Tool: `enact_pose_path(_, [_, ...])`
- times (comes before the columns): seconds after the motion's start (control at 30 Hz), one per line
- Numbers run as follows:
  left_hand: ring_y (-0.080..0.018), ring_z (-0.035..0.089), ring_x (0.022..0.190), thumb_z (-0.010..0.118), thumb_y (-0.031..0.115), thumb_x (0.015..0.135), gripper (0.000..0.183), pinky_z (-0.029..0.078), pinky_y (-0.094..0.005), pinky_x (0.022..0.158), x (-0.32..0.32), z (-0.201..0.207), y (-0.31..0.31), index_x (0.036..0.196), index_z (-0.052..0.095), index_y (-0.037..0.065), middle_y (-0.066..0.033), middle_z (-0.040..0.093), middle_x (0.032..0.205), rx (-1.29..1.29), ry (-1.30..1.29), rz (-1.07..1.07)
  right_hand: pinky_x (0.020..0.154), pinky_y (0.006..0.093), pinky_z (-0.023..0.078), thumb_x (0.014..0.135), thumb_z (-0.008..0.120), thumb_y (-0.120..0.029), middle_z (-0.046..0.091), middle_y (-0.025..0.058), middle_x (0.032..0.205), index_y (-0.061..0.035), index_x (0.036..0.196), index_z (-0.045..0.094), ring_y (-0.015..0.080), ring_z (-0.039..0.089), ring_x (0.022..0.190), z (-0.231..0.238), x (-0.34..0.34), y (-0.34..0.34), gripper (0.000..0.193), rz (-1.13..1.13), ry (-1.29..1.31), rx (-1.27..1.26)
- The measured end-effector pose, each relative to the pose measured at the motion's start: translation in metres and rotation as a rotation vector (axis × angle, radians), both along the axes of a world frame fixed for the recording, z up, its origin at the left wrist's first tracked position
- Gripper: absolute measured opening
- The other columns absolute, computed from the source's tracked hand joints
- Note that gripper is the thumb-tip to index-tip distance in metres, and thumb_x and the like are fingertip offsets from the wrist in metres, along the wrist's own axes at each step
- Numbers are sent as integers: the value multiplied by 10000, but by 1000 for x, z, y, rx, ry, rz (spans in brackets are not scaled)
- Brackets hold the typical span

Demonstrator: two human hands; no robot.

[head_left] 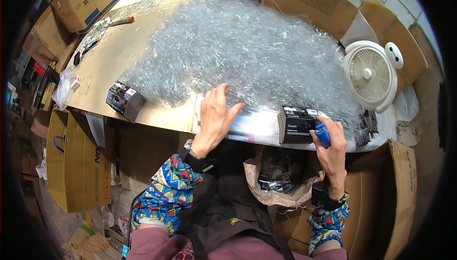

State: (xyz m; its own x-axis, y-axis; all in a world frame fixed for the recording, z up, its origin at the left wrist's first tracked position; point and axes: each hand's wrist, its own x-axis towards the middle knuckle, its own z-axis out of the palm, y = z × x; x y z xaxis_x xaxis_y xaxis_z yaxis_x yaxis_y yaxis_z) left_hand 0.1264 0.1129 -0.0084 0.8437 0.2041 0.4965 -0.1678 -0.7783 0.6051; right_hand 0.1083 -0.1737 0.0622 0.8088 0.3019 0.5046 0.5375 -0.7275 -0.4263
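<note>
My left hand (215,119) is over the near edge of the table, its fingers and thumb spread, holding nothing. Just beyond its fingertips begins a wide heap of thin, shiny, clear-grey pieces (247,50), too fine to make out singly. My right hand (334,142) is closed around a small blue object (322,135); the fingers hide much of it, and I cannot tell its kind. Directly left of that hand, a black printed box (296,125) stands at the table edge. Another black box (124,101) sits at the table's left front corner.
A white fan (370,75) stands at the right of the table, with small black packages (367,125) near it. Below the edge hangs a brown bag (257,186) with dark packets inside. Cardboard cartons (71,165) flank both sides. An orange-handled tool (121,21) lies far left.
</note>
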Motion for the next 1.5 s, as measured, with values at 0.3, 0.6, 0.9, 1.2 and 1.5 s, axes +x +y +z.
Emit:
enact_pose_path(0.3, [-133,567,733,694,169,829,239,461,-265,648,-12,5,2,954,621,-21,-69,629,794,-516,263,-74,726,370,456,709,714,-14,629,110,894,-22,986,619,293,542,812,13,14,-9,293,96,126,-90])
enact_pose_path(0.6, [-191,646,920,495,213,960,254,589,-288,643,-67,25,8,1162,472,62,-176,586,1169,-1586,304,-360,659,250,428,793,705,-58,596,27,795,-21,929,625,128,534,716,17,-25,-1,163,-86,391,423])
enact_pose_path(0.9, [-153,676,749,629,89,868,296,536,-205,439,-109,33,-50,1131,557,-28,-182,661,1018,-1666,700,-398,564,196,377,811,722,-141,564,-40,735,-22,964,639,29,474,633,13,-45,4,211,-93,951,732])
enact_pose_path(1.2, [-105,643,700,661,109,861,288,511,-195,434,-118,33,-70,1085,588,-57,-104,672,938,-1542,755,-498,641,252,455,798,724,-175,621,14,788,2,952,642,69,546,714,1,-45,11,248,35,993,514])
enact_pose_path(1.5, [-39,533,513,673,171,868,188,370,-177,373,-121,28,-82,861,674,-17,-32,650,714,-1463,673,-282,592,268,488,869,674,-299,613,61,768,12,917,598,125,610,640,-16,-55,28,324,-238,604,853])
